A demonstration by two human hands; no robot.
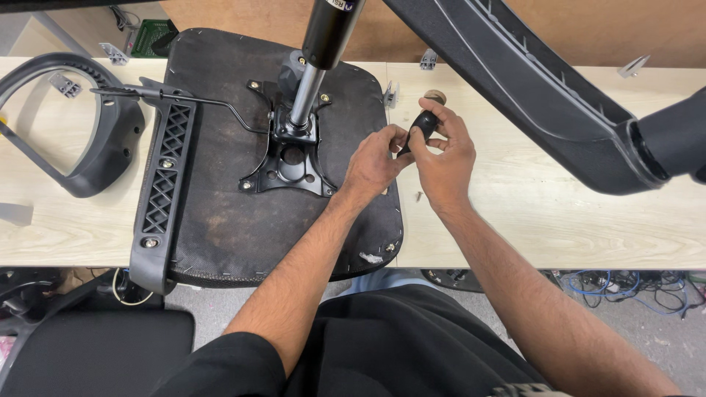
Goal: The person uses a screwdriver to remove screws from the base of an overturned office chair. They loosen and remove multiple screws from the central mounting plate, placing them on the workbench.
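Observation:
An upturned office chair seat (220,198) lies on a light wooden table (544,213), its black metal mechanism plate (290,158) and gas cylinder (312,66) facing up. My right hand (445,158) grips a small black handle-like tool (421,126) at the seat's right edge. Touching the lower end of that tool with its fingertips is my left hand (373,163). What the tool's tip meets is hidden by my fingers.
A black armrest bracket (163,184) is bolted on the seat's left side. A loose curved armrest (88,125) lies at far left. A black chair base arm (544,95) crosses the upper right. A small screw (419,196) lies on the table. Cables (618,283) sit below.

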